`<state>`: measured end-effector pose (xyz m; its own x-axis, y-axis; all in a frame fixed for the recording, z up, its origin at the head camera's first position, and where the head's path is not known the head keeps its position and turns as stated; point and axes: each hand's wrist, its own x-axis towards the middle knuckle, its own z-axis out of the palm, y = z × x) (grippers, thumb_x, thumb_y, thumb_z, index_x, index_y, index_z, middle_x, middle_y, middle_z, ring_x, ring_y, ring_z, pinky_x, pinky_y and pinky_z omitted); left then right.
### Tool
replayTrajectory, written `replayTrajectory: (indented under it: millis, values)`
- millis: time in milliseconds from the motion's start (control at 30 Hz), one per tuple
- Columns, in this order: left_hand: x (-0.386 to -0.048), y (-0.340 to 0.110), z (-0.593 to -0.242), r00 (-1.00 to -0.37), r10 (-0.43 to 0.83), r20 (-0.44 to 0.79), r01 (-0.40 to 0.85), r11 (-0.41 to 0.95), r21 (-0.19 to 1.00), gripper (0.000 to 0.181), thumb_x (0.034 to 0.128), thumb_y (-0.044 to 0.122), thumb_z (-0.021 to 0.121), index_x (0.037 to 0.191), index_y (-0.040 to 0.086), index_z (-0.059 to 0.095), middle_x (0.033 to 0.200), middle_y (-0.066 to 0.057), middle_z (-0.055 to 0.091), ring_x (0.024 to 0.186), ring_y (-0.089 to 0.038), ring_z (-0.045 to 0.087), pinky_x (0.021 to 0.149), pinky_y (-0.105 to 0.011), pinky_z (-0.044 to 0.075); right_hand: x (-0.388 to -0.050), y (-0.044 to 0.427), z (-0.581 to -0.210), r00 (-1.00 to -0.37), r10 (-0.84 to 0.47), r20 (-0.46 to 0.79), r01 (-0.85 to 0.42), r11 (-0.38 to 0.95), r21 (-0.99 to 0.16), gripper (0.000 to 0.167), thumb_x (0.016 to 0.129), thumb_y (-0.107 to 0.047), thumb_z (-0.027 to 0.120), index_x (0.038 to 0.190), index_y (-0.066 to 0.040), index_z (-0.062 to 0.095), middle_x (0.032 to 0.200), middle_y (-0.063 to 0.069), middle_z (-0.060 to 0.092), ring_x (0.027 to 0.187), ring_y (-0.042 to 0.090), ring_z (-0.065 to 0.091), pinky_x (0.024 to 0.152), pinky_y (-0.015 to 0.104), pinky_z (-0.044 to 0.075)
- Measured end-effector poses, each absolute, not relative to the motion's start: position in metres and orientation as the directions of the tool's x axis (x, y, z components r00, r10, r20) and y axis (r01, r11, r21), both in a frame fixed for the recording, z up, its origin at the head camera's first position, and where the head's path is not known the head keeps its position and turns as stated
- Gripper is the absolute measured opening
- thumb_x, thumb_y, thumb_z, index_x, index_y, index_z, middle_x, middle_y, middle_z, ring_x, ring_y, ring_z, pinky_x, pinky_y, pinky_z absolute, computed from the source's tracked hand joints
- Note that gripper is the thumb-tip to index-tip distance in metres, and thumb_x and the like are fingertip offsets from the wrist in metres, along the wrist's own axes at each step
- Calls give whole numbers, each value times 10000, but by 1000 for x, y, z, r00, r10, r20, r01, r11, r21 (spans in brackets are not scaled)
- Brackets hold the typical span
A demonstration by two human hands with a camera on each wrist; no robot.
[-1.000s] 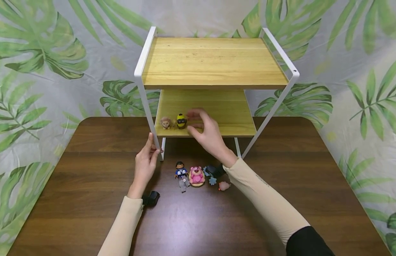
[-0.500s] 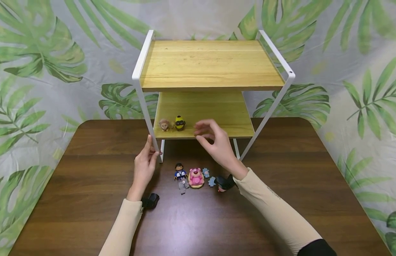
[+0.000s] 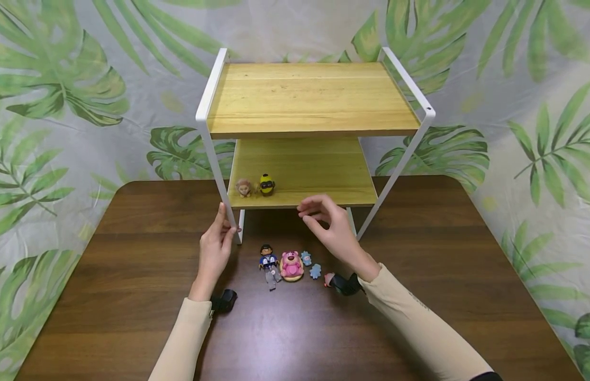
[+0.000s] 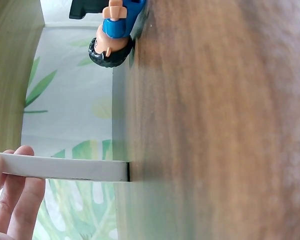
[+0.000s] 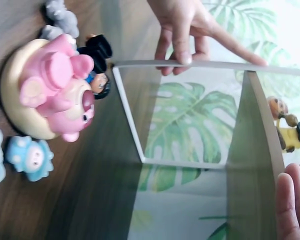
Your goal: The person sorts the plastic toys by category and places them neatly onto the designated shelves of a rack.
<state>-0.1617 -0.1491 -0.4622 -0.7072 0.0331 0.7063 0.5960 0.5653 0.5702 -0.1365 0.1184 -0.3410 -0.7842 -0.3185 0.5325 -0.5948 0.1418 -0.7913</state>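
My left hand [image 3: 216,251] holds the front left leg [image 4: 80,170] of a two-tier shelf, with fingers behind the white bar. My right hand [image 3: 330,225], fingers loosely bent and holding nothing, is in front of the lower board [image 3: 318,174], near its front edge. On that board's left end stand a small tan lion-like figure [image 3: 243,188] and a yellow figure with black goggles [image 3: 266,185]. A pink bear on a cream base [image 5: 55,87] lies on the table beside a dark-haired toy figure in blue [image 3: 267,259].
Two small light-blue figures [image 3: 315,271] lie right of the bear. A grey toy [image 3: 273,276] lies below the blue-clad figure. A pinkish toy [image 3: 328,279] is partly hidden by the right wrist camera [image 3: 347,284]. The shelf's upper board [image 3: 314,98] overhangs the lower one.
My right hand has drawn back from beside the yellow figure, moving right and toward me, off the lower board. My left hand keeps its hold on the leg. The view has shifted slightly.
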Motion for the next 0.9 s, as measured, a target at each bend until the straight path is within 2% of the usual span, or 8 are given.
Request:
replayTrajectory:
  millis: [267, 533, 900]
  values:
    - [-161, -150, -463, -716, 33, 698, 584, 576, 572, 987, 850, -105, 643, 1511, 449, 164, 784, -149, 587, 696, -302, 649, 638, -443, 545, -130, 127, -352, -811, -331, 483, -557, 183, -810, 218, 871, 156, 579, 1084, 153, 534, 1004, 291, 609, 905, 386, 615, 777, 406, 527]
    - [-160, -150, -464, -714, 31, 700, 585, 575, 571, 977, 856, -100, 639, 1512, 446, 165, 785, -149, 585, 700, -303, 649, 634, -445, 544, -125, 134, -365, -841, -333, 426, -510, 223, -831, 203, 873, 134, 595, 1071, 106, 564, 999, 271, 622, 900, 370, 624, 766, 410, 528]
    - [-161, -149, -462, -715, 32, 698, 589, 564, 578, 984, 855, -104, 637, 1508, 458, 161, 781, -153, 589, 696, -302, 644, 638, -447, 543, -122, 141, -378, -868, -326, 375, -464, 263, -846, 214, 867, 142, 594, 1079, 138, 565, 999, 271, 628, 897, 390, 618, 760, 470, 517]
